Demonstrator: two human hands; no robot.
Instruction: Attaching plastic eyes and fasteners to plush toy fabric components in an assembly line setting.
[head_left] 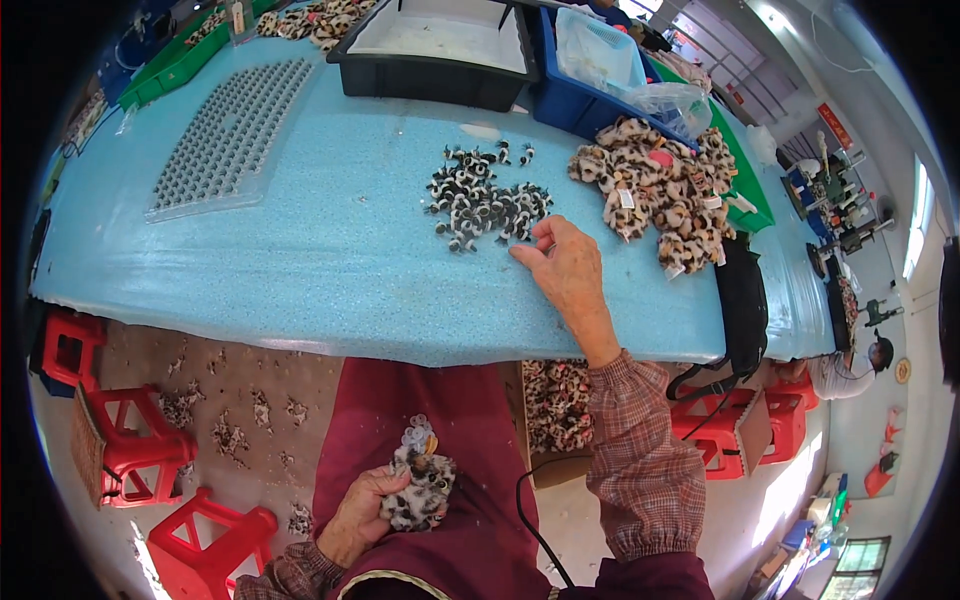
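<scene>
your right hand [568, 268] reaches into the pile of black-and-white eyes [484, 200] just beyond it, fingertips seemingly pinched on one. a sweep could scatter them. your left hand [362, 512], at your lap, grips the spotted plush piece [424, 487].

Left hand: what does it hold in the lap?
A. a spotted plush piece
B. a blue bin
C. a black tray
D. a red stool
A: the left hand grips a spotted plush piece against the maroon apron.
</scene>
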